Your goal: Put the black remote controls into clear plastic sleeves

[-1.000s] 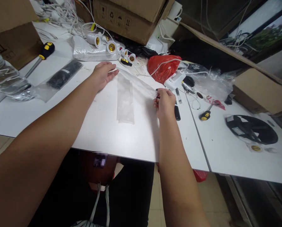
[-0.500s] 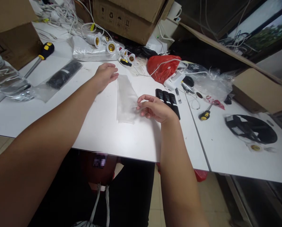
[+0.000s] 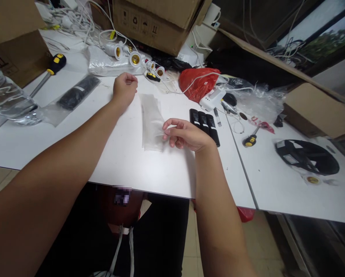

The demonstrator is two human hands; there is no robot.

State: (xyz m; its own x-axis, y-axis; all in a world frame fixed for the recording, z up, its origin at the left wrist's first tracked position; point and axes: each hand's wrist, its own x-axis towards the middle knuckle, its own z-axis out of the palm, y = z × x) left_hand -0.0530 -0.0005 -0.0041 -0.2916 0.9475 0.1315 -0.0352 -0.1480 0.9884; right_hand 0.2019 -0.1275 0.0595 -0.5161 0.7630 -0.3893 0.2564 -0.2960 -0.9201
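Note:
A flat clear plastic bag (image 3: 151,120) lies on the white table (image 3: 126,154) in front of me. My right hand (image 3: 185,135) rests at the bag's near right edge, fingers curled, thumb and forefinger pinching that edge. My left hand (image 3: 124,87) sits just left of the bag's far end, curled into a loose fist with nothing visible in it. Three black rectangular pieces (image 3: 205,121) lie side by side just right of my right hand.
Water bottle (image 3: 5,98) and cardboard box at far left; a yellow-handled screwdriver (image 3: 55,63); a bagged black item (image 3: 77,92); lamp sockets (image 3: 134,58) with white cables; a red bag (image 3: 200,80); a small screwdriver (image 3: 251,140); a black reel (image 3: 307,156).
My right hand left the black pieces, came over to the bag's near right edge and curled onto it. My left hand's fingers went from flat to a loose fist.

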